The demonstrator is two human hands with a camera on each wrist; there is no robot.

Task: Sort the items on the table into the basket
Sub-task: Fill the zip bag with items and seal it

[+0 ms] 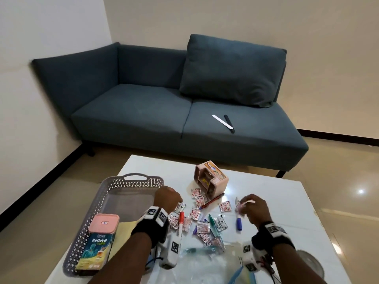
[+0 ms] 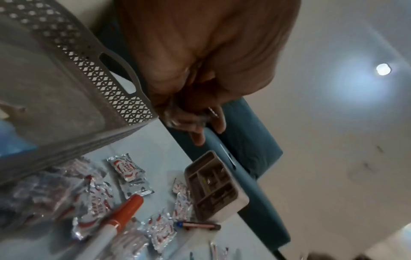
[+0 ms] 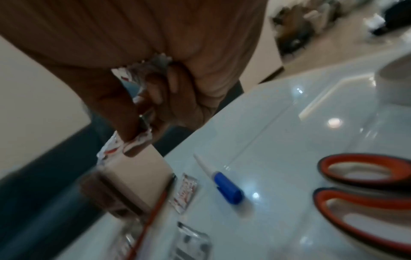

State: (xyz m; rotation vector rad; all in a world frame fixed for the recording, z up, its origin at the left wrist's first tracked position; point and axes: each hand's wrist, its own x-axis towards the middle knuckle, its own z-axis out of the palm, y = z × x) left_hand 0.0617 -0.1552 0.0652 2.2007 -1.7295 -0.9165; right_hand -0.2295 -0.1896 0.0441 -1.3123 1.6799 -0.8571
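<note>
Looking at this, the big risk is the basket (image 1: 131, 178): it sits at the left edge of the table (image 1: 266, 187), its near corner seemingly out past the rim, with a Koflet-H tin (image 1: 98, 242) lying in that near end, so a bump from the left forearm could tip or slide it. Next worry is the pink organizer box (image 1: 211, 179) lying on its side mid-table, right behind the scattered candy sachets (image 1: 194, 214), so a reach over it could knock it further. Both hands look loaded. The left hand (image 1: 167, 198), hovering at the basket's right wall, has its grip clenched on what seems to be crinkly sachets (wrist view is blurry, so I'm not certain how many), and the right hand (image 1: 253, 206), over the table's right side, pinches a red-and-white sachet (image 3: 135, 77) with more foil bunched in the palm. Slippery wrappers held in a bunch could easily spill short of the basket. The red marker (image 1: 180, 222) and blue-capped pen (image 1: 239, 219) are round and could roll on that glossy top. Orange-handled scissors (image 3: 364, 198) sit near the right wrist, easy to snag. Room-wise: glossy white table, teal sofa (image 1: 143, 111) with a cushion (image 1: 231, 70), cream walls, shiny tile floor (image 1: 338, 181).
</note>
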